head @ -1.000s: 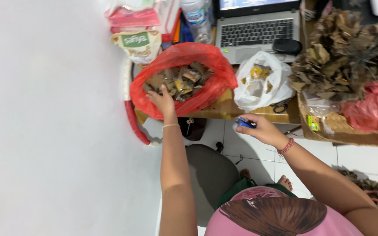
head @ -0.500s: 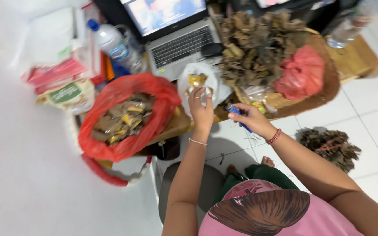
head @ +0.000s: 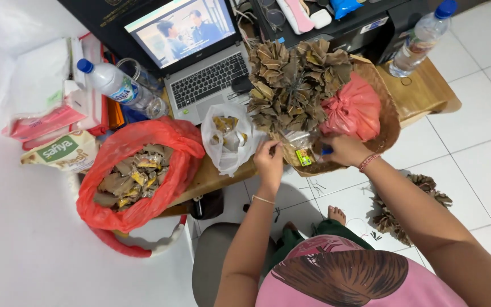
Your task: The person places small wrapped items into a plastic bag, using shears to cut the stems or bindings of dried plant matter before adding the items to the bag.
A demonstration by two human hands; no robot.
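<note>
Up at the tray's (head: 392,122) rim, right hand (head: 343,149) around blue stapler (head: 327,150), long axis leftward; left hand (head: 270,160) curled.

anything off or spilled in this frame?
One bundle of dried brown leaf pieces lies on the floor tiles, apart from the heap in the woven tray. The red bag overhangs the table edge. Nothing looks damaged.
</note>
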